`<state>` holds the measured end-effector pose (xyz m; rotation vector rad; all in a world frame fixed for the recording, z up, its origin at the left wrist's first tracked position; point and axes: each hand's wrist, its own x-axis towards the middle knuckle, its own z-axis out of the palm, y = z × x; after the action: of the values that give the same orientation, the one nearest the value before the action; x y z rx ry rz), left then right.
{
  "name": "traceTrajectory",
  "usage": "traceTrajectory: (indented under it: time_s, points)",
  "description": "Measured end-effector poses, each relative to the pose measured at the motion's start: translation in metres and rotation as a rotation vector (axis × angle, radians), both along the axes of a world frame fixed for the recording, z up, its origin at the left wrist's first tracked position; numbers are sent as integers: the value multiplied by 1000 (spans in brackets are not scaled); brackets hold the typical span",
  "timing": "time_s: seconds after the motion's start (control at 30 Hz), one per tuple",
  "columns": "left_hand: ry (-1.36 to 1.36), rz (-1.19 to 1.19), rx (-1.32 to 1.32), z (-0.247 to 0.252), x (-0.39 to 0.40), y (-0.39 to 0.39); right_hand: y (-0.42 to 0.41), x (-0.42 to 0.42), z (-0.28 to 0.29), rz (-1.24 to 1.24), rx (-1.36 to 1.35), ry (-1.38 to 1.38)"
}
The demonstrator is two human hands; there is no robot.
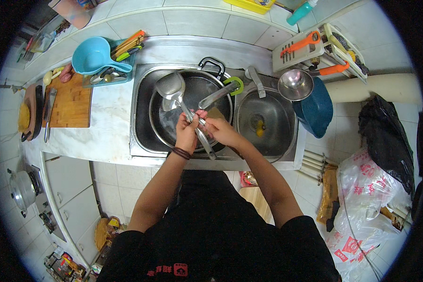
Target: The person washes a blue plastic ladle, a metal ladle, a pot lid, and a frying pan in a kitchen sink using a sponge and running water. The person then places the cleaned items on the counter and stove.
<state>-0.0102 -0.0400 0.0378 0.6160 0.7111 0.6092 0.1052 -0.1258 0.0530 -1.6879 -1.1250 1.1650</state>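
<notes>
A metal wok spatula (pixel 171 86) lies slantwise across the hands, its broad blade up and to the left, its handle end towards me. My left hand (pixel 187 135) is closed around the handle, with a dark beaded band at the wrist. My right hand (pixel 220 130) touches the same handle from the right; its fingers are partly hidden. Both hands are over a large round steel pan (pixel 155 127) in the left sink basin. Another metal utensil (pixel 170 105) shows in the pan behind the handle. The faucet (pixel 218 95), with a green ring, reaches over the pan.
The right basin (pixel 268 141) holds a yellow scrap by its drain. A steel bowl (pixel 295 84) and dark blue basin (pixel 313 112) stand at the right. Leftwards are a light blue dipper (pixel 91 56), cutlery, and a wooden board (pixel 70 109) with a knife (pixel 50 109).
</notes>
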Motion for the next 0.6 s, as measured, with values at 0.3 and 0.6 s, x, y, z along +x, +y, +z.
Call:
traceTrajectory:
  time_s: [0.3, 0.6]
  points:
    - [51, 46, 19, -8, 19, 2, -39, 83, -2, -1049, -36, 145]
    - [-43, 90, -47, -17, 40, 6, 0, 127, 22, -1115, -22, 641]
